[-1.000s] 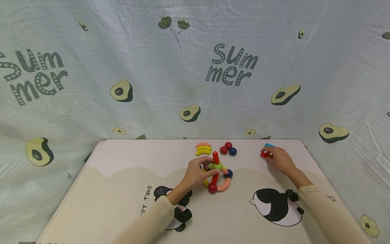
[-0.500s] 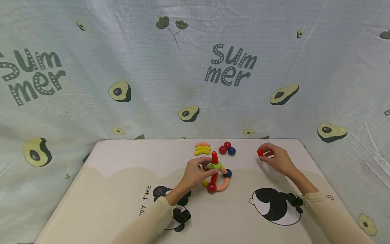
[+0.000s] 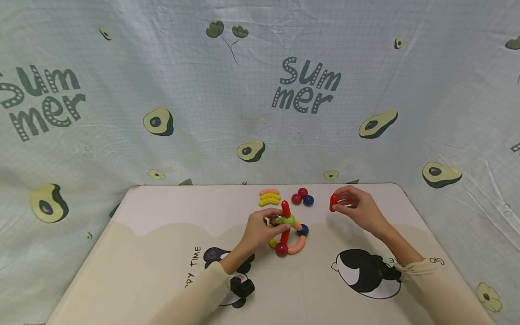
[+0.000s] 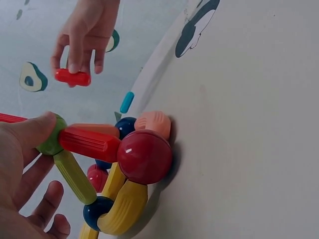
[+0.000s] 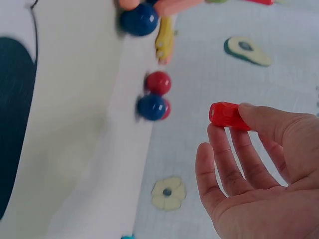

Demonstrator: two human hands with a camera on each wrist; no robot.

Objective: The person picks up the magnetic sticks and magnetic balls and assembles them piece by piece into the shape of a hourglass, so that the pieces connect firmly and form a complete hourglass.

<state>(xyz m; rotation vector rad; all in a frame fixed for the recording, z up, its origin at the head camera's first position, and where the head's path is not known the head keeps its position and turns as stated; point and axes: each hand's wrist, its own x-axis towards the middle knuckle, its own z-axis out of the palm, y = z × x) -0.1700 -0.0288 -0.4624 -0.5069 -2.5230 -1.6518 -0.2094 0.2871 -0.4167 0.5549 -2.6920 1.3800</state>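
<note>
Red stick (image 5: pixel 227 115), pinched in my right fingers (image 5: pixel 227 159), now farther from desk's right edge (image 3: pixel 408 207); nearer the model (image 4: pixel 94 142) my left fingers (image 4: pixel 39 128) grip.

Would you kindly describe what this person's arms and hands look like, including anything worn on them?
The left sleeve and right sleeve are plain pale cream, each ending short of the wrist; the right one is gathered in creases near its end. The left hand and right hand are bare, with no gloves or rings visible.
</note>
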